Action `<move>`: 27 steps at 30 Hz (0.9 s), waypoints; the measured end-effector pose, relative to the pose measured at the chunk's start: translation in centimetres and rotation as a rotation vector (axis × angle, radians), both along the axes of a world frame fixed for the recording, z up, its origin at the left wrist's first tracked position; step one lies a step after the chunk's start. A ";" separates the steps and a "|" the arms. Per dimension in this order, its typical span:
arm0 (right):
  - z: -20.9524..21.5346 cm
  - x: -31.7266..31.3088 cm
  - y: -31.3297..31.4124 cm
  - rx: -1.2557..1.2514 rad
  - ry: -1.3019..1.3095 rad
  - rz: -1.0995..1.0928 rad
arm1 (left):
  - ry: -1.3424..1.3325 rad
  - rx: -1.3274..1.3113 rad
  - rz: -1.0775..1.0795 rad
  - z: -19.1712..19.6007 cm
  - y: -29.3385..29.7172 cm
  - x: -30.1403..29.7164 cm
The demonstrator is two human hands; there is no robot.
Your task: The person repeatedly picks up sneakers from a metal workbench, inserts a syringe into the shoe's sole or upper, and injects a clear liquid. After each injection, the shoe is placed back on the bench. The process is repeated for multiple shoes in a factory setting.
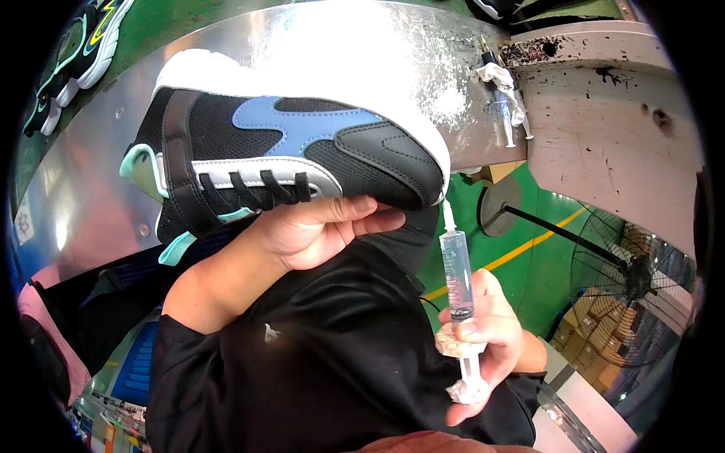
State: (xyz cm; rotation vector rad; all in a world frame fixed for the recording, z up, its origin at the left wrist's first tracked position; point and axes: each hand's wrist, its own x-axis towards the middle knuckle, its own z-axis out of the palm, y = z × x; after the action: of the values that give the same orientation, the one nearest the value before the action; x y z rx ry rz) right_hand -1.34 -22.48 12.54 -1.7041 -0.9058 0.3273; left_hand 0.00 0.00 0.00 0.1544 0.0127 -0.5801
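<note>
A black sneaker [310, 136] with a blue side overlay, mint pull loops and a white sole lies on its side over the metal tabletop, its toe pointing right. My left hand [319, 231] grips it from below near the laces and toe; some fingers are hidden behind the shoe. In my right hand [500, 326] is a clear plastic syringe [458, 275] partly filled with clear liquid. White, crusty wrapping covers its flange and plunger end. The white nozzle points up at the seam between toe and sole, touching it or very close.
The shiny metal tabletop [461, 68] carries more syringes [504, 113] with a white rag at its right. Beyond stands a stained pale board [612, 121]. A black fan [634, 279] and cardboard boxes [593, 332] are lower right. Other sneakers [83, 64] sit upper left.
</note>
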 end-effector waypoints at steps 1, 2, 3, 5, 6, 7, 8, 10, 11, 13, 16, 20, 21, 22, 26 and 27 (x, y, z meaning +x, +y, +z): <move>0.0 0.1 0.2 -0.024 -0.022 0.011 | 0.015 -0.010 -0.008 0.1 0.0 0.1; 0.1 0.1 0.4 -0.061 -0.055 0.017 | 0.029 -0.021 -0.016 0.1 0.1 0.2; 0.1 0.0 0.5 -0.099 -0.079 0.030 | 0.044 -0.019 -0.011 0.1 -0.1 0.1; -0.3 0.2 1.1 -0.091 -0.150 -0.004 | 0.072 -0.017 -0.004 0.4 -0.4 0.0; -0.5 0.1 1.2 -0.108 -0.183 -0.005 | 0.078 -0.009 0.009 0.6 -0.5 0.1; -0.7 0.1 1.3 -0.125 -0.215 -0.006 | 0.079 0.000 0.024 0.8 -0.6 0.2; -1.0 0.0 1.4 -0.142 -0.247 -0.008 | 0.081 0.008 0.040 1.0 -0.6 0.3; -1.5 -0.2 1.7 -0.159 -0.304 -0.025 | 0.079 0.007 0.057 1.3 -0.7 0.5; -1.8 -0.3 1.8 -0.166 -0.332 -0.033 | 0.077 -0.001 0.060 1.4 -0.8 0.7; -2.2 -0.4 2.1 -0.171 -0.382 -0.060 | 0.081 -0.004 0.067 1.7 -0.9 0.8; -2.9 -0.6 2.0 -0.181 -0.435 -0.089 | 0.101 -0.001 0.084 2.0 -1.1 0.9; -3.2 -0.5 1.6 -0.206 -0.416 -0.071 | 0.109 -0.012 0.096 2.2 -1.3 1.1; -3.1 -0.4 1.7 -0.182 -0.420 -0.078 | 0.105 -0.002 0.102 2.5 -1.0 1.1; -2.9 -0.4 1.8 -0.157 -0.424 -0.082 | 0.127 0.006 0.097 2.6 -0.9 1.1; -2.8 -1.7 0.6 -0.092 -0.499 -0.165 | 0.140 -0.012 0.077 2.4 -0.2 0.2; -3.1 -1.5 0.1 -0.131 -0.512 -0.220 | 0.136 -0.050 0.040 2.1 0.5 -0.3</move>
State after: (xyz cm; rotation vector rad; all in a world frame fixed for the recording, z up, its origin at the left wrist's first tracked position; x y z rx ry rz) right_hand -2.89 -22.39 9.43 -2.0314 -1.0638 -0.2143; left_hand -0.26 0.51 2.11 0.0658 0.1324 -0.5497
